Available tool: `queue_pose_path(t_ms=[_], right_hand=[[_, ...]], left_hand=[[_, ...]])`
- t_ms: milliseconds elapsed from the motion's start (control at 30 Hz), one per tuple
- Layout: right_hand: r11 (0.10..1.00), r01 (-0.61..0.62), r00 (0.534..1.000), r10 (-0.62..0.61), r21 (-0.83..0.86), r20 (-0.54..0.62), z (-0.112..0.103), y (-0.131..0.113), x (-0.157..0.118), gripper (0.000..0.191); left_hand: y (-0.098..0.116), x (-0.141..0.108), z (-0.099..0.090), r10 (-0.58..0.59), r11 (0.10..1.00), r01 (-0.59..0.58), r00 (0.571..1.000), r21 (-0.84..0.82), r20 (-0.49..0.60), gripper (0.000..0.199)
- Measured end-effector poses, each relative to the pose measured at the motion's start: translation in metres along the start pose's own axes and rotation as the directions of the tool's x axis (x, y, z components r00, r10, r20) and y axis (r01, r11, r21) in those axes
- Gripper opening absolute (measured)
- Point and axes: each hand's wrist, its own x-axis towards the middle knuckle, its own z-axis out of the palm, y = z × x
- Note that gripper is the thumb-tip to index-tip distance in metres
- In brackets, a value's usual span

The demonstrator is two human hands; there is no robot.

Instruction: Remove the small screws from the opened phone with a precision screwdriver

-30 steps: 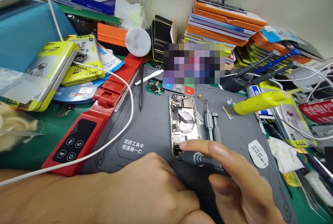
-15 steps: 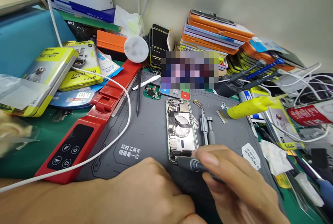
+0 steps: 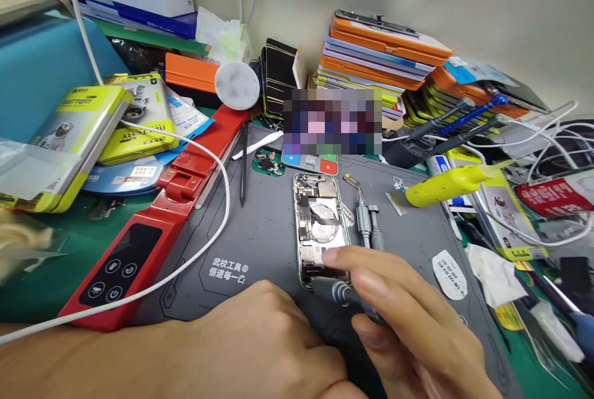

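Phone, bare mat leftward, tool in right hand at lower edge

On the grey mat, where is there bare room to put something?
Two patches of the mat: between the white cable and the opened phone, and between the grey tools and the white label. Crowded: the phone's lower end, where the right hand holds a dark tool, and around the yellow bottle.

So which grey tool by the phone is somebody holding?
The pale-ringed, dark grey cylindrical tool in the right hand, by the near end of the opened rectangular phone. The other two grey cylindrical tools lie on the flat grey mat.
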Motion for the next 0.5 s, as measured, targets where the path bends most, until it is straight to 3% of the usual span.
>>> queue_pose_path(t_ms=[67, 167, 233, 300, 367, 500], right_hand=[[1.0, -0.016, 1.0, 0.016, 0.003, 0.002, 0.005, 0.002, -0.001, 0.074], [0.997, -0.074, 0.991, 0.074, 0.01, -0.108, 0.013, -0.001, -0.003, 0.081], [0.975, -0.175, 0.949, 0.203, 0.134, -0.24, 0.013, -0.006, -0.001, 0.08], [0.89, -0.269, 0.871, 0.388, 0.368, -0.302, 0.008, -0.012, 0.003, 0.067], [0.752, -0.325, 0.841, 0.507, 0.573, -0.188, 0.001, -0.015, 0.007, 0.055], [0.569, -0.392, 0.855, 0.515, 0.722, 0.059, -0.009, -0.015, 0.007, 0.056]], left_hand=[[0.002, 0.0, -0.001, -0.01, 1.0, 0.01, 0.999, -0.009, -0.038, 0.052], [0.006, 0.001, -0.005, -0.032, 0.999, 0.033, 0.997, 0.008, -0.067, 0.05], [0.008, 0.002, -0.008, -0.064, 0.998, 0.063, 0.996, -0.021, -0.065, 0.046], [0.009, 0.003, -0.01, -0.1, 0.993, 0.095, 0.993, -0.074, -0.061, 0.042], [0.009, 0.004, -0.011, -0.117, 0.988, 0.11, 0.991, -0.104, -0.062, 0.043], [0.007, 0.004, -0.01, -0.108, 0.989, 0.099, 0.991, -0.108, -0.081, 0.046]])
